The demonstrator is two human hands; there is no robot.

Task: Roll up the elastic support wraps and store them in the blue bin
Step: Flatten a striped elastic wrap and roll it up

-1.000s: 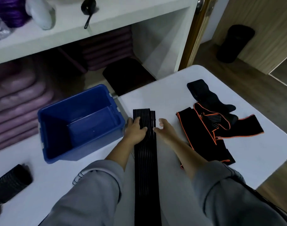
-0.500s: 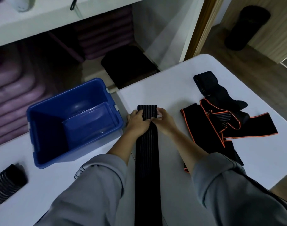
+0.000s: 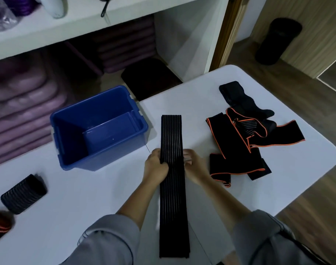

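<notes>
A long black ribbed wrap (image 3: 173, 203) lies flat and unrolled on the white table (image 3: 87, 197), running from my body toward the far edge. My left hand (image 3: 156, 166) grips its left edge and my right hand (image 3: 195, 168) holds its right edge, both about a third of the way down from the far end. The blue bin (image 3: 106, 161) stands empty just left of the wrap. A tangled pile of black wraps with orange trim (image 3: 238, 150) lies to the right.
A rolled black ribbed wrap (image 3: 23, 194) and an orange-striped roll (image 3: 0, 223) sit at the table's left edge. A plain black wrap (image 3: 230, 92) tops the pile. White shelving (image 3: 67, 25) with purple mats stands behind. The table's rounded right edge drops to wooden floor.
Both hands have slid from the wrap's far end back toward my body. The far end, held bunched half a second ago, now lies flat.
</notes>
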